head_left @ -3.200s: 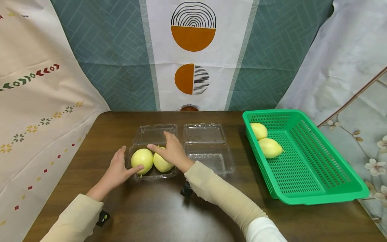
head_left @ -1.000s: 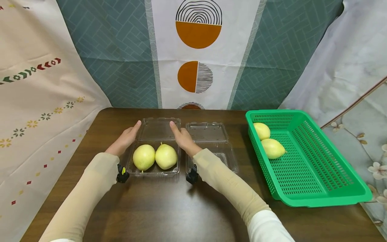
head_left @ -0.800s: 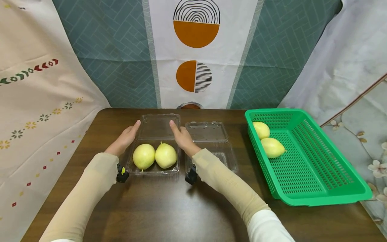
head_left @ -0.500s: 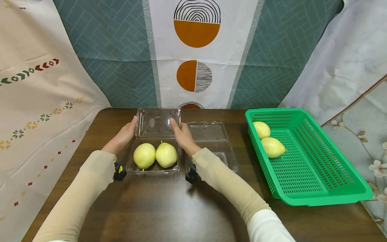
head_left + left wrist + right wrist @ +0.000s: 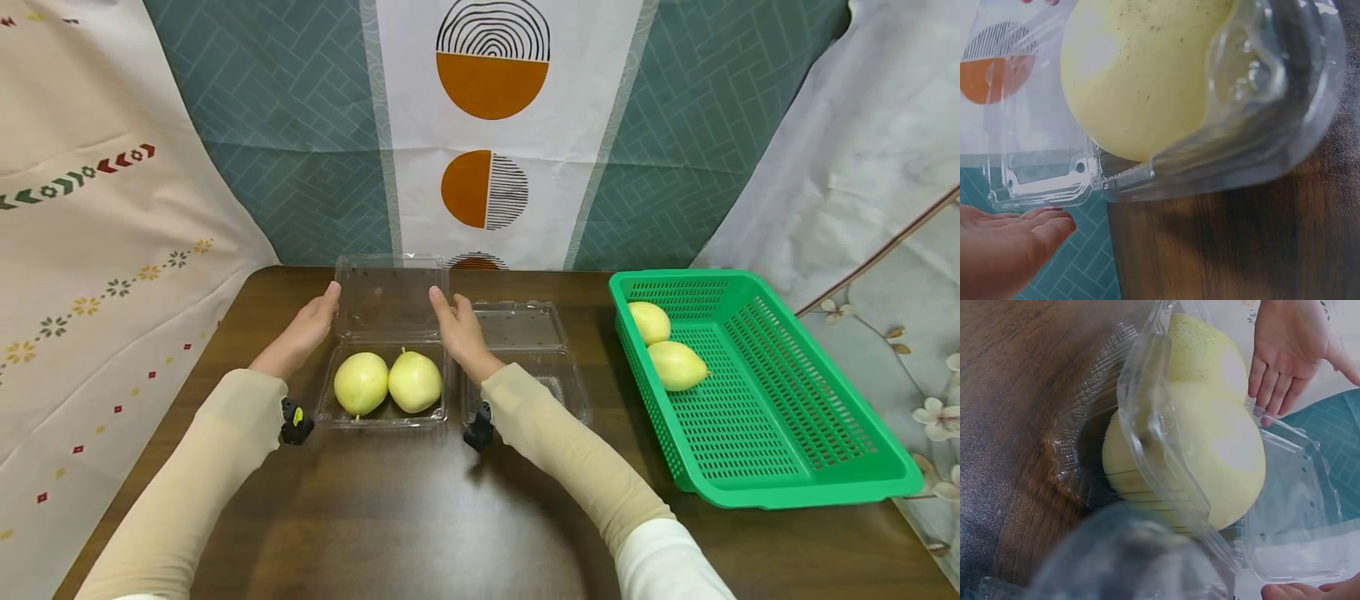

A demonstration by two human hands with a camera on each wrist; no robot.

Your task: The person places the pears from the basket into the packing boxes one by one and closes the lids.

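Two pale yellow-green pears, a left pear (image 5: 360, 383) and a right pear (image 5: 416, 382), sit side by side in the base of a clear plastic clamshell box (image 5: 386, 423). Its hinged lid (image 5: 390, 300) stands raised behind them, tilted back. My left hand (image 5: 302, 332) is at the lid's left edge, and in the right wrist view that hand (image 5: 1294, 353) shows straight fingers reaching to the lid. Along the lid's right edge is my right hand (image 5: 461, 332), thumb up; in its own wrist view only some fingertips (image 5: 1297, 591) show beneath the lid.
A second clear clamshell box (image 5: 555, 387) lies unfolded to the right, partly behind my right wrist. On the table's right side stands a green plastic basket (image 5: 750, 492) holding two more pears (image 5: 677, 367). Patterned cloth (image 5: 300, 158) hangs behind the brown table (image 5: 390, 517).
Both hands moved off the pears to the sides of the left box's lid. The lid has swung upward from lying back, and the hands have risen slightly with it.
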